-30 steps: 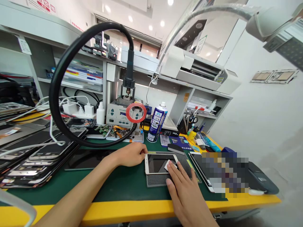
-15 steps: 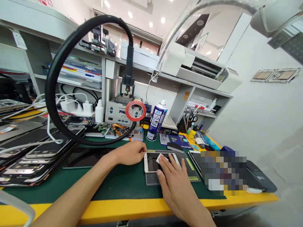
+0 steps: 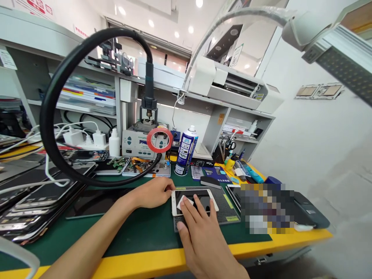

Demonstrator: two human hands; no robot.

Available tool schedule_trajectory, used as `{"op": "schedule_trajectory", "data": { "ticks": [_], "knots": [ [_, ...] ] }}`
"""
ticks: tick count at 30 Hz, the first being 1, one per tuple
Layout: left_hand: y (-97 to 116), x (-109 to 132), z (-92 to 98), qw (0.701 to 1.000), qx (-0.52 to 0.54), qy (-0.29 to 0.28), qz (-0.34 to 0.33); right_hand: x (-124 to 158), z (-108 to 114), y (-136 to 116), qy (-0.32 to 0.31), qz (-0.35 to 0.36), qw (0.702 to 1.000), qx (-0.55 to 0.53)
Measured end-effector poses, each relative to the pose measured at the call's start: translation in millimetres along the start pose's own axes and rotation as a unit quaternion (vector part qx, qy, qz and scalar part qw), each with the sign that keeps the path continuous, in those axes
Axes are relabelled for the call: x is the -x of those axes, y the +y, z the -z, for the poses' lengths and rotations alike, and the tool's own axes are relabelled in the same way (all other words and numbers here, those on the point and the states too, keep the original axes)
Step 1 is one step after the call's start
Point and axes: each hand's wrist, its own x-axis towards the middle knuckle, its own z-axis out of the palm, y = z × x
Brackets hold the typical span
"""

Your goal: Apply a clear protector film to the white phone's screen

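Observation:
A white-framed smartphone (image 3: pixel 200 193) with a dark screen lies face up on a grey perforated mat (image 3: pixel 222 199). At its left end, my left hand (image 3: pixel 155 192) has its fingers curled in against the corner; the fingertips are partly hidden. My right hand (image 3: pixel 200 224) lies over the front of the phone with fingers stretched out and spread. Under its index and middle fingertips, a small white wipe (image 3: pixel 180 202) is pressed flat on the screen near the left end. The thumb rests off the phone's front edge.
A blue spray can (image 3: pixel 185 153) stands behind the phone. Left are a dark screen panel (image 3: pixel 93 201) and stacked phone screens (image 3: pixel 37 201). A black hose (image 3: pixel 48 89) loops above, ending near red tape (image 3: pixel 149 140). A dark eraser-shaped block (image 3: pixel 213 181) sits at the mat's back edge.
My right hand has slid the wipe leftward along the screen and slightly nearer to me. The left hand keeps its place at the phone's corner. The whole view has shifted a little.

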Motion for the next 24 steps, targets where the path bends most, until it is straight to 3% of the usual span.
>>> {"op": "schedule_trajectory", "data": {
  "ticks": [7,14,24],
  "knots": [
    [-1.1,-1.4,0.1,1.000,0.010,-0.008,0.001,21.3,4.4,23.8,-0.017,-0.019,0.998,0.052],
    [-2.1,0.7,2.1,0.999,0.025,-0.022,0.019,37.4,3.8,62.9,0.045,-0.070,0.989,0.122],
    [-0.7,1.4,2.5,0.999,0.027,-0.020,0.021,13.9,19.6,60.4,0.015,-0.102,0.991,0.088]
  ]
}}
